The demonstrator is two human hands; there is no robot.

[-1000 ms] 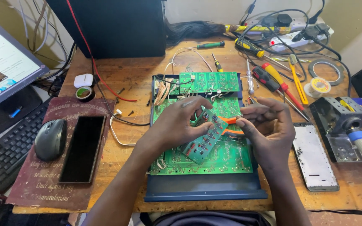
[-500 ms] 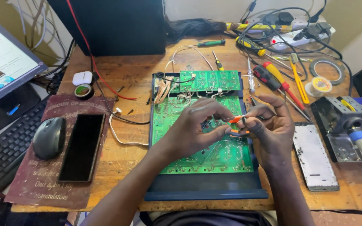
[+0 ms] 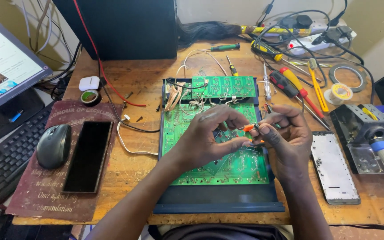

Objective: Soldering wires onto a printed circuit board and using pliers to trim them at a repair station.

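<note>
Both hands meet over the big green board (image 3: 227,166), which lies in a dark tray (image 3: 218,202) at the worktop's (image 3: 134,80) front edge, near its middle. The left hand (image 3: 210,138) curls, fingertips pinched toward a small orange part (image 3: 248,128). The right hand (image 3: 285,138) grips that part between thumb and forefinger, just above the board. A smaller green board (image 3: 223,86) sits at the tray's far end, with pale wires beside it. Toward the left edge lie a black phone (image 3: 87,155) and a mouse (image 3: 54,146) on a maroon mat (image 3: 45,195). Screwdrivers (image 3: 294,84) spread toward the far right corner. A grey panel (image 3: 334,166) rests near the right edge.
</note>
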